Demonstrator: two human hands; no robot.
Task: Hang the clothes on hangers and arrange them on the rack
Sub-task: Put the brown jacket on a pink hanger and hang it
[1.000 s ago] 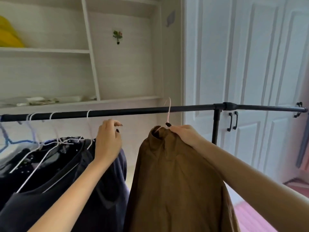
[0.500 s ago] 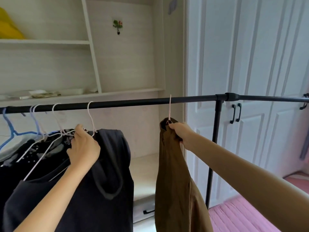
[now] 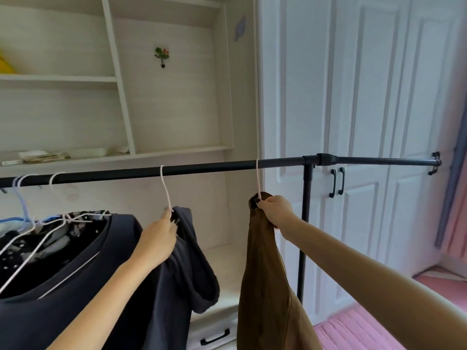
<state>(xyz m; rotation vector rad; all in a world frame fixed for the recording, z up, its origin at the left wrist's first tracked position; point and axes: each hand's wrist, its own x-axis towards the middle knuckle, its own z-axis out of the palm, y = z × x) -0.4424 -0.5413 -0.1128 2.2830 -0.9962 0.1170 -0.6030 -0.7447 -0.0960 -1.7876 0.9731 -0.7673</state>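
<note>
Left hand grip: the left hand [image 3: 158,238] is closed around the neck of the dark navy garment [image 3: 177,261], just under its pale hanger hook [image 3: 164,188], which sits over the rack bar [image 3: 207,168].
Right hand grip: the right hand [image 3: 274,210] is pinched shut on the collar of the brown garment [image 3: 265,274], at the base of its own pink hook [image 3: 257,178], also over the bar.
Where the clothes are: both garments hang from the bar, well apart; further left a bunch of dark clothes on white and blue hangers [image 3: 38,223] crowds together.
Step in hand: likely spacing the two newest pieces along the bar.
Risk, slipping: the navy garment looks bunched to one side; pulling at the fabric instead of the hook could drag it off its hanger.
Risk, snagging: sliding it left could tangle its hook in the crowded wire hangers.
Risk, unhooking: lifting either collar could pop a thin hook off the bar.
Edges: the upright post [image 3: 305,223] and its joint block sliding further right.
Open room: bare bar lies between the two hooks, and between the brown garment and the post.
</note>
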